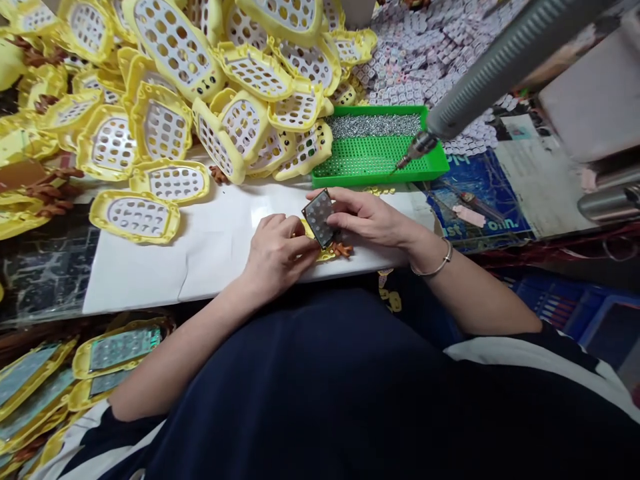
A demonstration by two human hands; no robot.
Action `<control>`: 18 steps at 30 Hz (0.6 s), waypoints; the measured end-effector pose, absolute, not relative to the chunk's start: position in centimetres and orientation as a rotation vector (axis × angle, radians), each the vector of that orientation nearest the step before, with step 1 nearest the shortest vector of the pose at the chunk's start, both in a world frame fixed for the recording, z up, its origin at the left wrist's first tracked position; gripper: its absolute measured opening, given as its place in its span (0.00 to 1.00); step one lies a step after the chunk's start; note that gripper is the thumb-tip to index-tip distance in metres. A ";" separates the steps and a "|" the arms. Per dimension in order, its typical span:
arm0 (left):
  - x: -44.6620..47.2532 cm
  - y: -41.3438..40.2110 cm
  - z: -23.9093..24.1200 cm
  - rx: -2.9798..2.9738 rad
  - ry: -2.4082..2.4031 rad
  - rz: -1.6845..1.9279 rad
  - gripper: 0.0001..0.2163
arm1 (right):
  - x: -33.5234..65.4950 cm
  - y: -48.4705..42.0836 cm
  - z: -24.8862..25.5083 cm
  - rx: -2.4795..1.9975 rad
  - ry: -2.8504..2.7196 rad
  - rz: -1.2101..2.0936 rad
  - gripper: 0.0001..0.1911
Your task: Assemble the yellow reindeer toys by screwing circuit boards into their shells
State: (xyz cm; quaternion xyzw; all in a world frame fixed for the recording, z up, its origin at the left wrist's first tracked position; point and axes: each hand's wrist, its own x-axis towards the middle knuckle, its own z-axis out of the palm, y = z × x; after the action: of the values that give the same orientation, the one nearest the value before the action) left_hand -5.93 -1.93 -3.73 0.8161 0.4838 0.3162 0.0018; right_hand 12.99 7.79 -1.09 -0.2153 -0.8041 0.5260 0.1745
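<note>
My right hand (367, 215) pinches a small dark rectangular panel (319, 217) with rows of pale grey dots, thumb on its face and fingers behind. It is tilted over a yellow plastic shell (327, 255), which is mostly hidden under the panel and my hands. Beside the shell's edge shows a brown antler-shaped piece (343, 249). My left hand (277, 253) is closed at the shell's left side, its fingers curled around the edge near the panel's lower corner. Both hands are above the white board (210, 260) at the bench's front edge.
Yellow shells with perforated white faces (163, 127) pile up behind and left. A green tray (380, 175) holds many small screws. A hanging grey electric screwdriver (450, 107) points down over it. Many small white keys (415, 60) lie behind. Shells with panels (117, 350) sit lower left.
</note>
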 end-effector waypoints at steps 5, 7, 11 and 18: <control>-6.0 -1.8 -4.0 2.483 1.530 1.001 0.11 | 12.6 8.0 -0.5 -0.591 -2.382 1.404 0.20; -6.1 -1.7 -4.0 2.434 1.502 0.993 0.11 | 12.5 8.1 -0.1 -0.568 -2.429 1.375 0.19; -6.3 -1.6 -3.7 2.405 1.452 1.005 0.10 | 12.2 8.5 0.4 -0.511 -2.490 1.414 0.18; -6.3 -1.5 -3.4 2.398 1.394 1.053 0.08 | 11.6 9.0 0.7 -0.479 -2.486 1.534 0.14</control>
State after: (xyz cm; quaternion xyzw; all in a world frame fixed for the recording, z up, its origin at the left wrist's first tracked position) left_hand -6.35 -1.45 -3.40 0.8051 0.4681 0.3536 0.0870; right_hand 11.64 9.04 0.69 -0.1612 -0.8363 0.5162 0.0903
